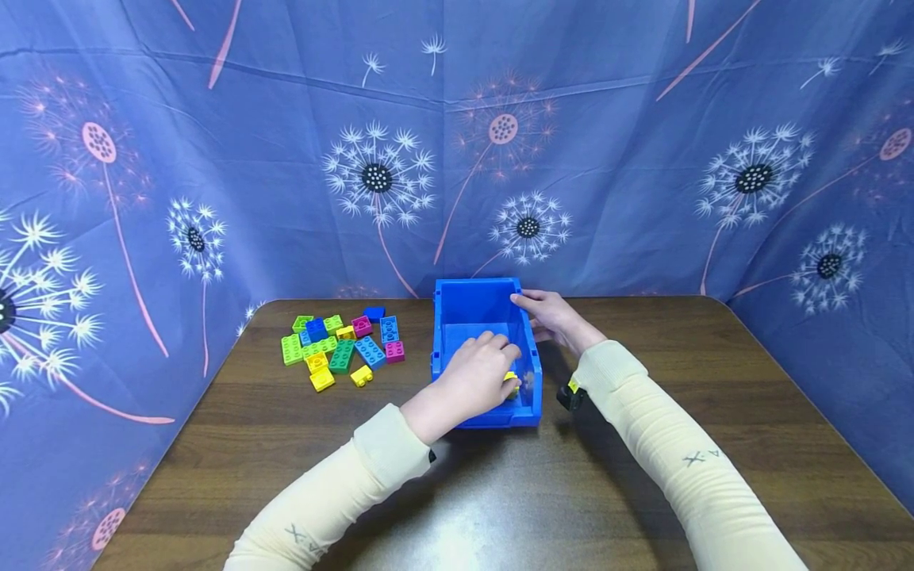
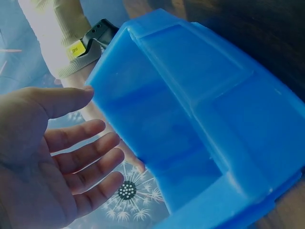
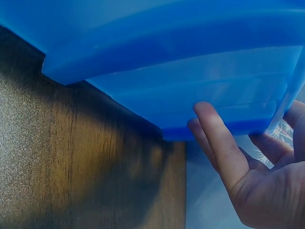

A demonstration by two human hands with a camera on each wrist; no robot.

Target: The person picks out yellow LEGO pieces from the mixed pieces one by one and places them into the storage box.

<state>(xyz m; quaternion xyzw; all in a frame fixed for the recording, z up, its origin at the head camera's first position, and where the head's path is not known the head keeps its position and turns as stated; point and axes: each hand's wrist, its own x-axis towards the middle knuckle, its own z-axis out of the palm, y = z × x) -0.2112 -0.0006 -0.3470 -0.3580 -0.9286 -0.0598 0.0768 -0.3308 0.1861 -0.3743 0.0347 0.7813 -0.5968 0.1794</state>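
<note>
A blue plastic bin stands on the wooden table. My left hand hovers over its near end, and a yellow brick shows blurred by its fingertips. In the left wrist view the left hand has relaxed fingers and a bare palm beside the bin, whose inside looks bare there. My right hand rests on the bin's far right rim, thumb along the top. In the right wrist view its fingers lie straight against the bin's outer wall.
A pile of several loose bricks in green, yellow, blue and pink lies on the table left of the bin. Blue dandelion-print cloth hangs behind and on both sides.
</note>
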